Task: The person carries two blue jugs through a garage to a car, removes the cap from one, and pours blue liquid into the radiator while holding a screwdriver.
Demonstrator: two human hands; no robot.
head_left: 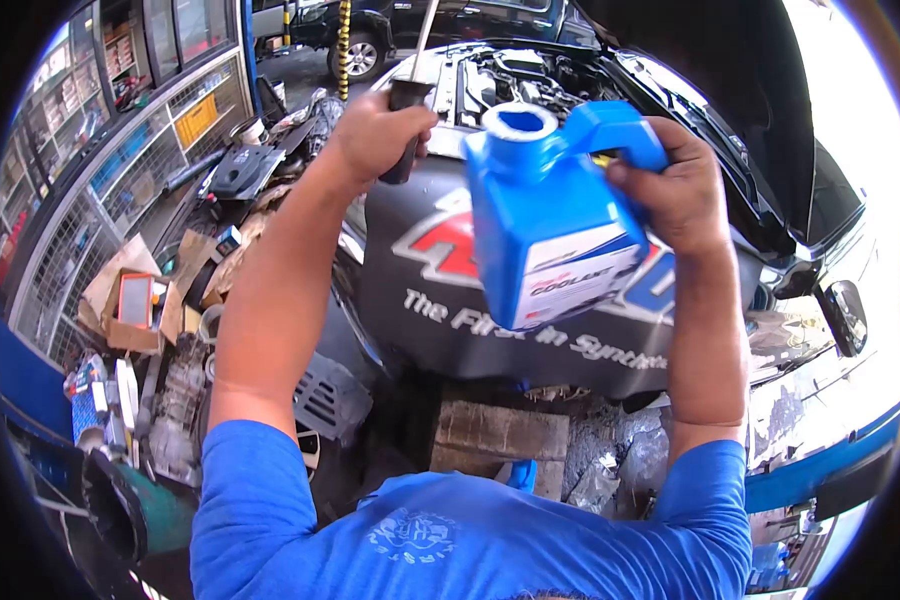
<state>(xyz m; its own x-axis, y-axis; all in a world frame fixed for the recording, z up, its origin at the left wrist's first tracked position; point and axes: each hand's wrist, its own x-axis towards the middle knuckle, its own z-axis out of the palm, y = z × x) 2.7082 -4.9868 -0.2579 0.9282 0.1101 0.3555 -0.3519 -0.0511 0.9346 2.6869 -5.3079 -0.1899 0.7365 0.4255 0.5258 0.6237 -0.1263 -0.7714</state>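
Note:
My right hand grips the handle of a blue coolant jug, held up in front of the car with its wide mouth uncapped and facing up. The jug's label reads "COOLANT". To its left, my left hand is closed around a dark handle-like piece, from which a thin pale rod rises. The two hands are apart. Behind the jug, a black fender cover with red, white and blue lettering hangs over the car's side. Beyond them lies the open engine bay.
An open cardboard box and metal parts crowd the floor at the left, near a mesh-fronted shelf. A raised hood and a side mirror are at the right. Below is a wooden board.

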